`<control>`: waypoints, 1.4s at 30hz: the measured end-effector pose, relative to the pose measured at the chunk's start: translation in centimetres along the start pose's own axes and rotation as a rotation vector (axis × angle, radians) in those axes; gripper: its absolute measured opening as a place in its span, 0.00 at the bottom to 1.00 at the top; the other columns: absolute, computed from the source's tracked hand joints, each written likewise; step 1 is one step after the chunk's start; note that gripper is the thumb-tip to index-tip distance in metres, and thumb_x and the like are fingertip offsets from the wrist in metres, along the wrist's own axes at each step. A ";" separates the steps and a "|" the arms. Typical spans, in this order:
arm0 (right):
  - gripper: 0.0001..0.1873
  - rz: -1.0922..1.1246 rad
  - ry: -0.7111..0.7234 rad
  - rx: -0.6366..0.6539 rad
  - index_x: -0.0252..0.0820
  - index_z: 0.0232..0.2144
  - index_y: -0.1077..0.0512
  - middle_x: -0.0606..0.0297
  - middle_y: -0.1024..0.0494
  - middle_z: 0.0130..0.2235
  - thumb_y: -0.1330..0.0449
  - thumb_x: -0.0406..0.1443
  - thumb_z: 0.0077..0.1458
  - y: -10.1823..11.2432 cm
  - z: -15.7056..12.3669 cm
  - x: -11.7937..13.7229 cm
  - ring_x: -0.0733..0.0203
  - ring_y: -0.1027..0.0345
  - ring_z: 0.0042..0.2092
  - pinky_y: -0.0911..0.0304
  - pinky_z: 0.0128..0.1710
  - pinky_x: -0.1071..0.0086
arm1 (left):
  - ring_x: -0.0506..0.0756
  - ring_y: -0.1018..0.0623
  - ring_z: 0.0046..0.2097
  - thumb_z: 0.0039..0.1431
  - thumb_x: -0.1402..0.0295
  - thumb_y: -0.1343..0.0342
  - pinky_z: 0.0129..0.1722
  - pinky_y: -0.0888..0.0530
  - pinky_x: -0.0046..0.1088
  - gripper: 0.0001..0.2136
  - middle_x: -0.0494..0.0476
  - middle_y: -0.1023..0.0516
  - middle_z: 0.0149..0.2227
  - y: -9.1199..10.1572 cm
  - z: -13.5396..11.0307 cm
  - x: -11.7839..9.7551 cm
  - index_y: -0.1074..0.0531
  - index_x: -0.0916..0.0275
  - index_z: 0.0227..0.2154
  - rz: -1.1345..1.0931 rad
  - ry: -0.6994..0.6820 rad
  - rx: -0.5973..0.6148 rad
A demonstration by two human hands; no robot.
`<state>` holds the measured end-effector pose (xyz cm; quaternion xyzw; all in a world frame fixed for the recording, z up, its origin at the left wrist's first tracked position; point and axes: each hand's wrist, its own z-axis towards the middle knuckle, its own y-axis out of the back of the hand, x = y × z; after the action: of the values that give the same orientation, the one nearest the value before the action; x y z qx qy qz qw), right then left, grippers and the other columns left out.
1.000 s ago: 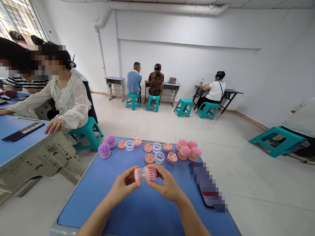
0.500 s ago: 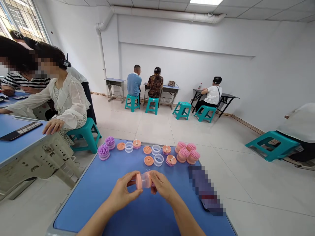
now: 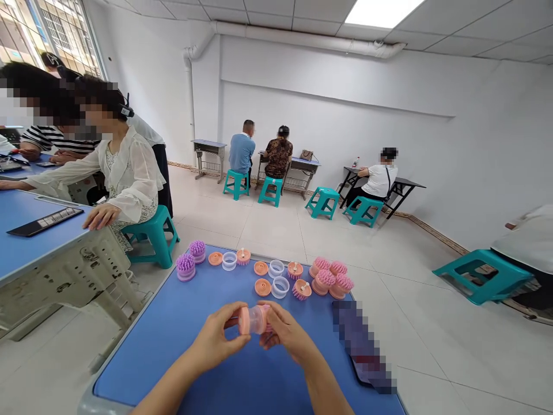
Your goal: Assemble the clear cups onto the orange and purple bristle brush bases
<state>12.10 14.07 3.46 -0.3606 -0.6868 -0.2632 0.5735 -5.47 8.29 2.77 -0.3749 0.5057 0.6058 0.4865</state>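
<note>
A short clear plastic cylinder (image 3: 254, 320) is seen at about 6 o'clock on a blue-topped table (image 3: 142, 369), with a round peach-coloured plastic cap fitted on its left end. A sliver of pink bristle is visible at its right end, mostly hidden by the fingers. The cylinder is gripped between both hands, lying sideways with its axis running left to right. It is held at the left end by the left hand (image 3: 218, 337), whose fingers are curled around the peach cap, and at the right end by the right hand (image 3: 285, 333), whose fingers are closed over the far side. Both forearms are angled inward from the bottom of the view, and the hands nearly meet at the cylinder.

Further up the table, purple bristled brush heads (image 3: 185, 268) lie at about 11 o'clock. Peach discs (image 3: 262, 287) and clear plastic rings (image 3: 280, 287) are set out in rows at 12 o'clock, and pink bristled brush heads (image 3: 332, 276) are clustered at about 1 o'clock. A blurred object (image 3: 360, 346) lies at about 3 o'clock. A seated person's hand (image 3: 101, 216) rests on a neighbouring blue table (image 3: 26, 207) at about 10 o'clock.
</note>
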 end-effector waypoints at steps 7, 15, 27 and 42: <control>0.24 0.033 0.141 0.080 0.41 0.39 0.32 0.68 0.30 0.33 0.33 0.39 0.37 0.8 -0.2 0.6 0.66 0.36 0.32 0.39 0.31 0.72 | 0.59 0.26 0.47 0.43 0.74 0.41 0.49 0.29 0.37 0.22 0.55 0.25 0.44 0.6 0.1 0.2 0.32 0.59 0.45 -0.135 0.025 0.050; 0.21 0.047 0.006 0.064 0.39 0.37 0.32 0.67 0.30 0.30 0.38 0.47 0.44 0.5 -0.3 0.4 0.68 0.36 0.27 0.38 0.30 0.70 | 0.59 0.25 0.46 0.42 0.75 0.41 0.48 0.29 0.38 0.22 0.55 0.24 0.44 0.6 0.1 -0.3 0.31 0.59 0.44 -0.111 0.028 0.043; 0.22 -0.040 0.015 0.039 0.37 0.26 0.32 0.73 0.37 0.19 0.43 0.52 0.47 0.6 0.7 -0.6 0.74 0.45 0.18 0.47 0.18 0.77 | 0.60 0.27 0.48 0.43 0.73 0.40 0.50 0.31 0.37 0.23 0.55 0.25 0.47 0.6 -0.1 0.7 0.31 0.54 0.46 0.118 -0.073 0.036; 0.26 0.058 -0.022 -0.009 0.36 0.30 0.32 0.71 0.35 0.20 0.47 0.55 0.47 0.2 0.5 -0.5 0.71 0.40 0.19 0.42 0.20 0.73 | 0.59 0.28 0.49 0.45 0.76 0.44 0.49 0.31 0.34 0.24 0.55 0.27 0.48 0.1 -0.2 0.8 0.34 0.55 0.48 0.223 -0.190 0.017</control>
<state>11.99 14.45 2.83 -0.3858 -0.6812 -0.2456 0.5716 -5.75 8.26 2.02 -0.2532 0.5010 0.6846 0.4650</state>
